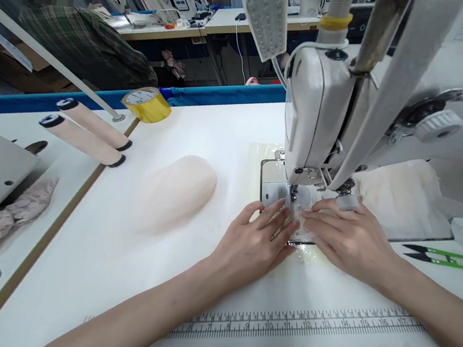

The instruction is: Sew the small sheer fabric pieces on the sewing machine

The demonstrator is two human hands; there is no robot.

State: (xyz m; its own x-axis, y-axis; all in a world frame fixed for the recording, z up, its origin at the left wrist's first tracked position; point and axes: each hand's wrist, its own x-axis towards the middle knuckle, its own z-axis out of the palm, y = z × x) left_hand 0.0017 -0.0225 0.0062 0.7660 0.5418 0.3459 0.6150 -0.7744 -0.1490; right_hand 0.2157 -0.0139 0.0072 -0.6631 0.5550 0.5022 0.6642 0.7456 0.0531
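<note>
- The sewing machine [316,108] stands right of centre on the white table [187,279]; its needle end is upright, leaning slightly, and its arm runs toward three o'clock, cut off by the frame edge.
- Below the needle, the metal plate [271,191] is partly covered by fingers.
- The left hand [255,239] lies palm down at seven o'clock of the needle, its grip loosely spread, fingertips on the plate area and pointing to one o'clock.
- The right hand [351,238] comes from four o'clock, fingers nearly straight and close together, tips pointing to nine o'clock; its thumb is hard to make out, so whether this grip pinches anything cannot be told.
- A grey piece [347,203] sits at the right index finger; whether worn or part of the machine is unclear.
- Clear film [308,254] shows by the fingertips, its outline hard to trace.
- At nine o'clock lies a pale cup-shaped pad [184,188], long axis from eight to two o'clock, its lower-left edge fading into the tabletop.
- At three o'clock is folded white cloth [405,197]; at four, green snips [450,259].
- Toward ten o'clock lie two thread spools [86,139] and a yellow tape roll [149,107].
</note>
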